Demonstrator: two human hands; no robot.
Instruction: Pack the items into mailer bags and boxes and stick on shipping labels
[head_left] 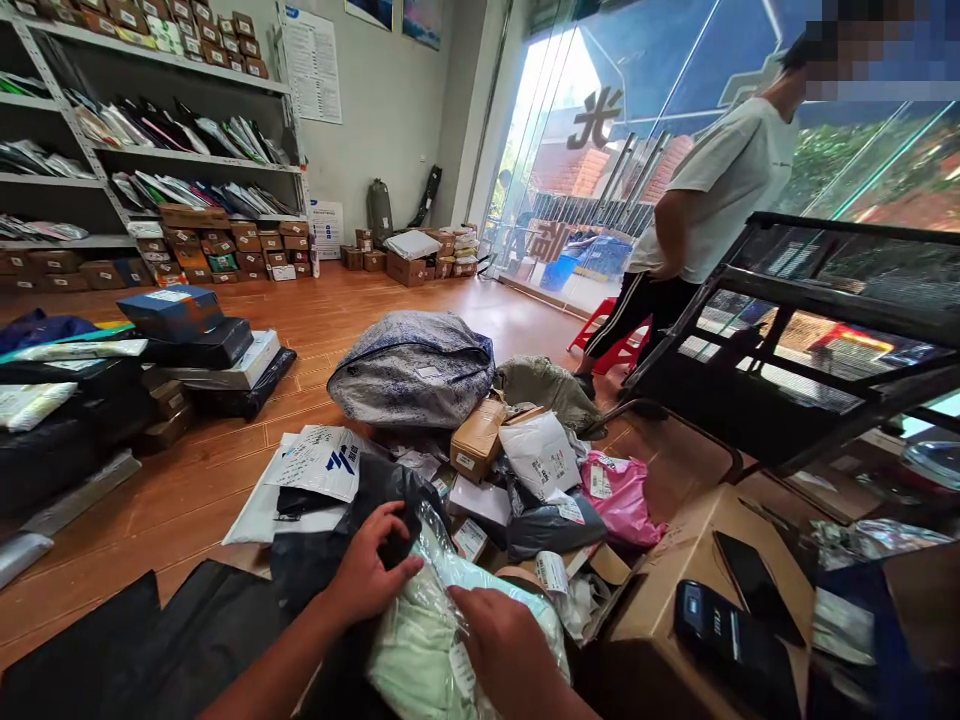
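A clear plastic bag of pale green cloth (420,640) lies low in front of me, with a white label on it. My right hand (506,640) is closed on its right side, the index finger pressed along the plastic. At the bag's upper left, my left hand (371,570) has its thumb and fingers curved apart, with nothing visible between them. Whether the left thumb touches the bag is hard to tell. Just beyond lies a pile of parcels: a white mailer (540,455), a pink mailer (619,497), a brown box (478,437) and a dark grey mailer (555,525).
A large patterned sack (412,370) sits behind the pile. On the right, a cardboard box (675,570) carries a phone (757,585) and a black handheld device (724,635). Stacked parcels (199,345) stand left, before shelves (195,150). A person (720,190) stands near the glass.
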